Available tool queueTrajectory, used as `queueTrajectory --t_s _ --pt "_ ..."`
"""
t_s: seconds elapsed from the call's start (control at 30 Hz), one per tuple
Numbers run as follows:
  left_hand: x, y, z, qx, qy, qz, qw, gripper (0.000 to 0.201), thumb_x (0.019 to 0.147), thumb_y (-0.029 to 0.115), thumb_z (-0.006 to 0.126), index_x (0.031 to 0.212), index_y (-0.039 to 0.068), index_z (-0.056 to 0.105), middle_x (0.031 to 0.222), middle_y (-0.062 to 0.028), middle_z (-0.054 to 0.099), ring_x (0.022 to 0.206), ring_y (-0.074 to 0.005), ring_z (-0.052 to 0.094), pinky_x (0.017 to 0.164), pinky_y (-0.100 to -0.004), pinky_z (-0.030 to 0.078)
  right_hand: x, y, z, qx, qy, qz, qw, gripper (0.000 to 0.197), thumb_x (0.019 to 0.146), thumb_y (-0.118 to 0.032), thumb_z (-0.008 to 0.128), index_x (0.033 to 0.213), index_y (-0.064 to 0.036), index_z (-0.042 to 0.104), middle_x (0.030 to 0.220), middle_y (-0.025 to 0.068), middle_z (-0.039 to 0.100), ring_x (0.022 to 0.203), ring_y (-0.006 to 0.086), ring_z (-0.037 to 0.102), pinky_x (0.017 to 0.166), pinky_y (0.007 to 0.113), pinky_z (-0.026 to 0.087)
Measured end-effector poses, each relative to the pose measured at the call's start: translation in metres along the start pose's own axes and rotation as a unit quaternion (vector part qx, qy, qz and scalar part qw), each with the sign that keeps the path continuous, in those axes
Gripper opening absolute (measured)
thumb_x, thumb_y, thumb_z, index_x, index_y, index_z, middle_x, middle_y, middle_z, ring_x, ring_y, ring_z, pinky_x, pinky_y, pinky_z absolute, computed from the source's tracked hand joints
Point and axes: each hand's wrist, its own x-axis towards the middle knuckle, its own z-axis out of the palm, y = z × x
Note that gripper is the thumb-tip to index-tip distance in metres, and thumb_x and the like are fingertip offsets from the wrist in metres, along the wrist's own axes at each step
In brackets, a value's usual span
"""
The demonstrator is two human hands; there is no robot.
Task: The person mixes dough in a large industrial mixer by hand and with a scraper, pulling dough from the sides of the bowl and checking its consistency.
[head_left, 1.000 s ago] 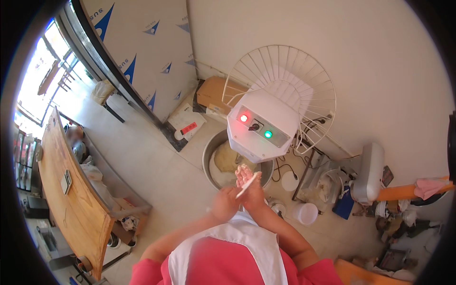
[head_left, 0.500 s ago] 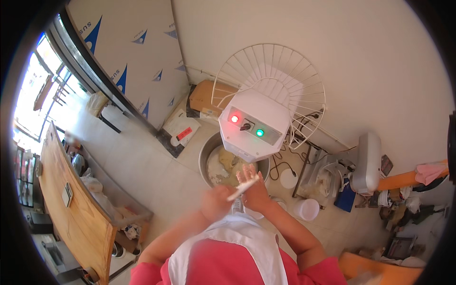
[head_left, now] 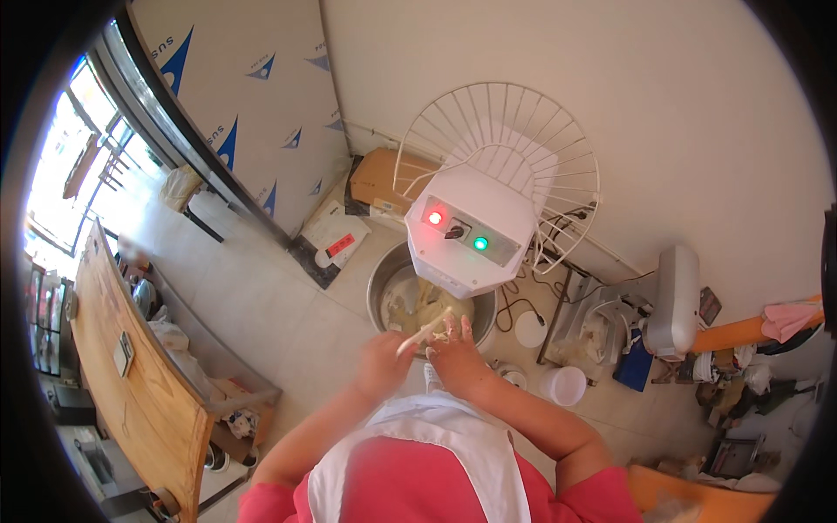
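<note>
My left hand (head_left: 384,364) is closed around one end of a long, pale, scraper-like tool (head_left: 427,330), which slants up and to the right over the near rim of a round metal mixing bowl (head_left: 375,296). Right beside it, my right hand (head_left: 459,361) has its fingers stretched apart, with bits of dough stuck to them. Pale dough (head_left: 431,298) lies in the bowl below. A white dough mixer (head_left: 471,222) overhangs the bowl, its red and green lamps lit and its wire guard (head_left: 499,85) raised. Whether the right fingers touch the tool is hard to see.
A wooden-topped table (head_left: 144,383) stands to the left. On the right are a smaller grey mixer (head_left: 678,301), a white tub (head_left: 563,385) and cables on the floor. A cardboard box (head_left: 392,179) sits against the wall behind the bowl.
My left hand has moved up, and the tool has swung away from my right palm to point over the bowl. My right hand has dropped slightly, its fingers now spread lower at the rim.
</note>
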Motion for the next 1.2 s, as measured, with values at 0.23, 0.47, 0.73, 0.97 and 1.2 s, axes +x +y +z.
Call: queueTrajectory --t_s 0.23,0.47,0.73,0.97,1.2 --pt "-0.001 -0.007 0.007 0.038 -0.055 0.113 0.991 0.008 0.066 0.004 0.056 0.074 0.004 0.055 0.068 -0.0096 0.053 0.064 -0.0271 0.052 0.054 -0.0319 0.043 0.003 -0.001 0.016 0.029 -0.02 -0.038 0.999 0.032 0.073 -0.014 0.044 0.103 -0.0028 0.049 0.114 0.0142 0.042 0.114 0.0367 0.026 0.091 0.055 0.016" --pt "-0.024 -0.046 0.013 -0.162 0.058 -0.285 0.943 0.014 0.078 0.013 0.051 0.083 0.001 0.056 0.075 -0.0043 0.058 0.068 -0.0111 0.053 0.058 -0.0247 0.042 -0.001 0.011 0.009 0.423 0.073 -0.021 0.903 0.04 0.071 -0.016 0.053 0.109 -0.0087 0.045 0.122 0.0137 0.033 0.116 0.0361 0.024 0.096 0.041 0.022" --pt "-0.05 -0.029 0.051 -0.249 0.047 -0.341 0.906 0.023 0.083 0.017 0.045 0.094 -0.001 0.054 0.085 -0.0029 0.057 0.078 -0.0085 0.049 0.068 -0.0231 0.04 0.023 0.011 -0.011 0.981 0.192 0.013 0.038 0.045 0.082 -0.025 0.042 0.118 -0.0018 0.029 0.127 0.0154 0.025 0.117 0.0284 0.025 0.092 0.033 0.033" --pt "-0.025 -0.005 0.047 -0.373 0.183 -0.25 0.875 0.029 0.085 0.019 0.04 0.107 0.001 0.045 0.099 -0.0049 0.052 0.089 -0.0112 0.047 0.075 -0.0241 0.038 0.028 -0.014 -0.025 0.988 0.152 0.007 0.018 0.046 0.082 -0.035 0.038 0.118 -0.0076 0.034 0.126 0.0078 0.029 0.116 0.0276 0.026 0.09 0.032 0.033" --pt "-0.016 -0.017 0.024 -0.315 0.192 -0.264 0.891 0.023 0.083 0.018 0.042 0.097 0.001 0.05 0.092 -0.0059 0.054 0.081 -0.0122 0.05 0.067 -0.0248 0.041 0.013 0.003 -0.024 0.978 0.165 0.003 0.126 0.048 0.082 -0.04 0.035 0.12 -0.0106 0.032 0.128 0.0049 0.027 0.117 0.0244 0.026 0.09 0.033 0.031"
